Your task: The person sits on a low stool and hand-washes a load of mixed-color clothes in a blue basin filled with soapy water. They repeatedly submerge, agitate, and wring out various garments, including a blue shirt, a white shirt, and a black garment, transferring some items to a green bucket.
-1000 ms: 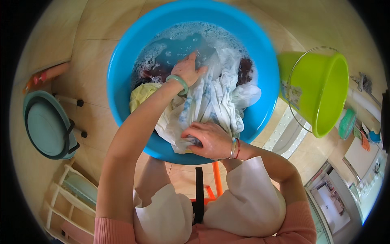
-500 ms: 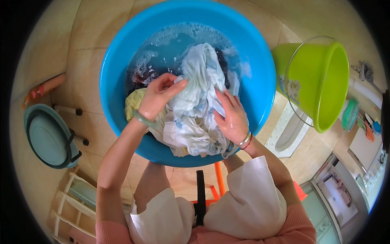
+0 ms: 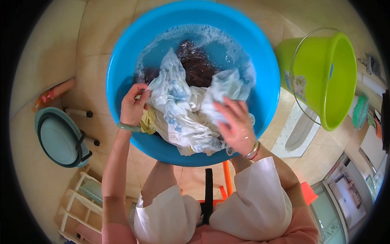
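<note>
A wet white garment with bluish patches (image 3: 178, 101) lies bunched in a large blue basin (image 3: 122, 53) of soapy water. My left hand (image 3: 134, 105), at the basin's left side, pinches the garment's left edge between thumb and fingers. On the right, my right hand (image 3: 237, 128) is slightly blurred, its fingers spread over the white cloth. Dark brown cloth (image 3: 197, 67) soaks in the water beyond the garment. A pale yellow cloth (image 3: 148, 120) shows beside my left wrist, partly under the white fabric.
A lime green bucket (image 3: 306, 73) with a wire handle stands right of the basin, near a white squat toilet (image 3: 296, 132). Pale blue-green basins (image 3: 61, 138) lean at the left wall above a cream rack (image 3: 75, 203). An orange stool (image 3: 227, 179) is beneath me.
My left hand has moved outward to the left, drawing the white garment wider. The cloth has spread apart, exposing more brown fabric. My right hand has shifted slightly toward me.
</note>
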{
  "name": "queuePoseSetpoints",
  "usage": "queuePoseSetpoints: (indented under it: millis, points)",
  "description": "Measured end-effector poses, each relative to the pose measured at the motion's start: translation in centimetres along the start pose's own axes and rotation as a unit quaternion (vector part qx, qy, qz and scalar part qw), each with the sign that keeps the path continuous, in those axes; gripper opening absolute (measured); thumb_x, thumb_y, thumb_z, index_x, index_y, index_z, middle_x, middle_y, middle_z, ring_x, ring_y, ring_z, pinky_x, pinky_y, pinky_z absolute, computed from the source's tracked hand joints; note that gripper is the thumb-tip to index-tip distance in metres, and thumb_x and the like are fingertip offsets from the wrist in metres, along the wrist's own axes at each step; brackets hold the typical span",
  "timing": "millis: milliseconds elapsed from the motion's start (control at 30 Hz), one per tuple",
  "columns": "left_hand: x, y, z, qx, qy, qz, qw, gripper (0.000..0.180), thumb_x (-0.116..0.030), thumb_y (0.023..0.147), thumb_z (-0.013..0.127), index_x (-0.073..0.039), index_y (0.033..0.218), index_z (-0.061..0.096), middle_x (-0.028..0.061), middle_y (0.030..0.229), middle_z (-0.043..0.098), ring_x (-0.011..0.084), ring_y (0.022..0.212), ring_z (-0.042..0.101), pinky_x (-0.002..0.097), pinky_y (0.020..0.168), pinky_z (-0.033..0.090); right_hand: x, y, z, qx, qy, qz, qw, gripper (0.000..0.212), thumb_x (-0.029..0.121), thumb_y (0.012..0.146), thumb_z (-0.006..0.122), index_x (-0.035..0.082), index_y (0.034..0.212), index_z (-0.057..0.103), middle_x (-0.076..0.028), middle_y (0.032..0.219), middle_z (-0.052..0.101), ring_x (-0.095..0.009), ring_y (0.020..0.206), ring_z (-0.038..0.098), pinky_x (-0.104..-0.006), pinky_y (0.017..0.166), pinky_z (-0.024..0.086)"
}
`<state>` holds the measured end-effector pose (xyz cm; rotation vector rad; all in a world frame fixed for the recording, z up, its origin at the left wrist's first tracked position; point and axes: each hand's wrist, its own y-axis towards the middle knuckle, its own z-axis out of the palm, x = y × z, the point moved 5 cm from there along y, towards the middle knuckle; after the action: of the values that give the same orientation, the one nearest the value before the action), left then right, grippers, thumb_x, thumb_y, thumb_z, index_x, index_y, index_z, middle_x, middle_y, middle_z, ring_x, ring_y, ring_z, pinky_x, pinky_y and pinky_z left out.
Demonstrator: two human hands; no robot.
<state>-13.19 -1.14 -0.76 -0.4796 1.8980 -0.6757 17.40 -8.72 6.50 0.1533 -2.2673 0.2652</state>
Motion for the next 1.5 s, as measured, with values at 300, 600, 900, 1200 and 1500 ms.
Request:
queuePoseSetpoints:
  millis: [300,600,900,1200,1500]
  points:
    - [-8.5,-4.1,4.0,0.063,0.090,0.315,0.943,0.065,-0.029,0.081,0.078,-0.013,0.137,0.050,0.0184,0.153,0.032,0.0333,0.136,0.040,0.0422,0.107,0.038,4.2,2.7,4.4,0.138,0.191,-0.063,0.970,0.057,0.000,0.080,0.058,0.007,0.136,0.049,-0.026,0.143,0.042,-0.042,0.131,0.043,-0.0455,0.108,0.036]
    - [-6.3,-7.4,12.2,0.244,0.423,0.401,0.775,0.115,-0.035,0.053,0.091,-0.036,0.151,0.032,0.0106,0.163,0.013,0.0377,0.148,0.018,0.0645,0.109,0.028,-1.6,2.1,-1.6,0.107,-0.112,0.010,0.988,0.091,0.033,0.067,0.083,0.015,0.145,0.039,-0.017,0.153,0.030,-0.044,0.136,0.036,-0.0536,0.104,0.036]
    - [-9.8,0.3,11.4,0.039,0.251,0.472,0.844,0.068,-0.011,0.070,0.079,-0.025,0.133,0.058,0.0088,0.142,0.051,0.0336,0.111,0.061,0.0404,0.086,0.054,-5.5,4.6,-0.3,-0.050,0.023,0.067,0.996,0.081,0.013,0.074,0.080,0.014,0.145,0.041,-0.014,0.133,0.057,-0.033,0.108,0.064,-0.0354,0.090,0.052]
    - [-4.2,-9.6,12.7,0.297,0.404,0.527,0.687,0.059,-0.032,0.065,0.083,-0.023,0.120,0.062,0.0107,0.157,0.028,0.0297,0.145,0.027,0.0570,0.113,0.028,-10.6,4.9,-1.6,-0.087,0.120,0.186,0.971,0.070,0.013,0.079,0.076,0.006,0.141,0.046,-0.018,0.136,0.054,-0.030,0.119,0.056,-0.0353,0.101,0.045]
    - [-2.9,-6.9,11.3,0.171,0.212,0.515,0.813,0.027,-0.009,0.071,0.071,-0.015,0.095,0.061,0.0060,0.106,0.066,0.0261,0.095,0.068,0.0429,0.088,0.053,3.0,8.2,-0.6,0.085,-0.181,-0.150,0.968,0.077,0.028,0.073,0.076,0.023,0.144,0.046,-0.011,0.152,0.037,-0.037,0.141,0.030,-0.0529,0.113,0.025]
